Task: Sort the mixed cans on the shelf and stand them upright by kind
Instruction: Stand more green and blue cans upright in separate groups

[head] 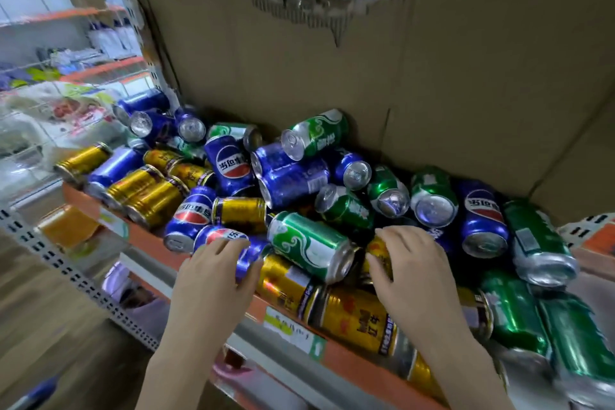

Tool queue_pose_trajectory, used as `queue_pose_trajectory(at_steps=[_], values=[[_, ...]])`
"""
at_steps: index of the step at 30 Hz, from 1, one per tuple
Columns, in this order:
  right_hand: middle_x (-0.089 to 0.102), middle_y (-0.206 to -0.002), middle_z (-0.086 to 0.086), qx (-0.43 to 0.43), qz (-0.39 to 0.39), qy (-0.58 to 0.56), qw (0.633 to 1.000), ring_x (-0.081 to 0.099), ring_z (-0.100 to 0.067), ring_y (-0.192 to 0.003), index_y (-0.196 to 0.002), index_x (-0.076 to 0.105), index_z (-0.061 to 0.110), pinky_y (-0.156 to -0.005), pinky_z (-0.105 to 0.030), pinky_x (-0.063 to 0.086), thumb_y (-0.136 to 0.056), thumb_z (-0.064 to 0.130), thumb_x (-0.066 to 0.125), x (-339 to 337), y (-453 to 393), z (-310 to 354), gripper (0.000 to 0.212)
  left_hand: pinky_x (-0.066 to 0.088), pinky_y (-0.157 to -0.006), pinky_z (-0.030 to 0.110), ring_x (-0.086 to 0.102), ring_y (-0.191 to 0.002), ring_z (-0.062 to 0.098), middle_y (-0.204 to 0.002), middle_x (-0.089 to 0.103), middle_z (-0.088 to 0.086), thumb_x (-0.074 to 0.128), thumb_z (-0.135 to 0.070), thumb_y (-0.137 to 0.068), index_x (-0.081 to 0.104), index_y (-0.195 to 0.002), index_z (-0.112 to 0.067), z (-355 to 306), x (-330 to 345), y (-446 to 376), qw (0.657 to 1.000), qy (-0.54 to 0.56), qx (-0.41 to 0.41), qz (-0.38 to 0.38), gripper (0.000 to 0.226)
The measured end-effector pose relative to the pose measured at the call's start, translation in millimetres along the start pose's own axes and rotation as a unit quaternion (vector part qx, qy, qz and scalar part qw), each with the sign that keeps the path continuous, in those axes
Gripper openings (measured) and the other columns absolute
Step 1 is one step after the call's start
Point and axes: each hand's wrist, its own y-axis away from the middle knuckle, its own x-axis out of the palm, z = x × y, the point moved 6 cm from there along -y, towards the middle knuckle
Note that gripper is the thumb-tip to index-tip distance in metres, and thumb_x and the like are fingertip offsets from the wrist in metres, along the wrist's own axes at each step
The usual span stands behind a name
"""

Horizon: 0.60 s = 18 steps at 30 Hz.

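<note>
**A:** Where are the cans?

**B:** They lie heaped on the shelf (156, 243), nearly all on their sides, blue, gold and green mixed together. A torn cardboard sheet (382, 76) stands behind the heap as a back wall.

**A:** And the hands?

**B:** Both reach in at the front edge, set apart from each other. The left hand (216, 280) curls its fingers over a blue can (248, 258) lying on its side at the front, thumb against the can's near end. The right hand (411, 263) wraps around a small gold can (379, 255), fingers on top and thumb on the near side; most of that can is hidden under the hand.

**A:** What sits between them?

**B:** 1 green can (311, 245) on its side, its end pointing toward the front right. Just below it lie 2 larger gold cans (359, 319), also on their sides, at the shelf's front lip.

**A:** Any grouping by kind?

**B:** Loosely. A cluster of gold cans (139, 190) lies at the left front, several blue cans (159, 120) are at the far left back, and green cans (532, 316) gather at the right. The middle is mixed.

**A:** Anything else?

**B:** A price label (293, 329) on the shelf's orange front rail, and blurred shelving (66, 53) off to the left.
</note>
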Motion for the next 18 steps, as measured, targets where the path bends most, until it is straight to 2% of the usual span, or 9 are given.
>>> queue_pose_trajectory(at_steps=[3, 5, 8, 11, 18], values=[[0.066, -0.105, -0.006, 0.013, 0.003, 0.006, 1.000, 0.061, -0.027, -0.103, -0.108, 0.066, 0.008, -0.087, -0.041, 0.049, -0.080, 0.022, 0.072, 7, -18, 14, 0.032, 0.052, -0.060, 0.038, 0.064, -0.075, 0.028, -0.089, 0.069, 0.004, 0.072, -0.028, -0.080, 0.069, -0.098, -0.010, 21, 1, -22, 1.000, 0.007, 0.003, -0.012, 0.026], [0.066, -0.103, -0.007, 0.012, -0.010, 0.006, 1.000, 0.060, -0.028, -0.101, -0.108, 0.066, 0.007, -0.085, -0.042, 0.049, -0.077, 0.017, 0.074, 9, -34, 28, 0.033, 0.049, -0.053, 0.034, 0.062, -0.066, 0.027, -0.080, 0.066, 0.003, 0.068, -0.032, -0.080, 0.069, -0.093, -0.010, 32, 3, -40, 0.999, 0.012, 0.028, -0.021, 0.026], [0.065, -0.105, -0.007, 0.025, -0.033, 0.013, 0.999, 0.059, -0.027, -0.103, -0.110, 0.065, 0.007, -0.086, -0.043, 0.048, -0.082, 0.020, 0.067, 14, -58, 49, 0.031, 0.046, -0.049, 0.033, 0.059, -0.061, 0.027, -0.073, 0.063, 0.002, 0.077, -0.025, -0.074, 0.069, -0.088, -0.010, 51, 5, -69, 0.997, 0.022, 0.067, -0.023, 0.023], [0.066, -0.103, -0.007, 0.042, -0.046, 0.019, 0.998, 0.059, -0.028, -0.101, -0.108, 0.065, 0.006, -0.086, -0.042, 0.048, -0.080, 0.027, 0.057, 24, -81, 79, 0.036, 0.052, -0.052, 0.037, 0.063, -0.067, 0.028, -0.080, 0.067, 0.004, 0.079, -0.024, -0.072, 0.070, -0.092, -0.010, 78, 1, -97, 0.995, 0.027, 0.099, -0.020, 0.026], [0.065, -0.098, -0.004, 0.042, -0.056, 0.008, 0.998, 0.060, -0.025, -0.094, -0.103, 0.067, 0.009, -0.081, -0.036, 0.050, -0.077, 0.028, 0.057, 74, -121, 172, 0.034, 0.050, -0.053, 0.035, 0.063, -0.066, 0.030, -0.079, 0.067, 0.005, 0.081, -0.025, -0.069, 0.071, -0.088, -0.011, 168, -10, -142, 0.993, 0.004, 0.121, -0.017, 0.026]])
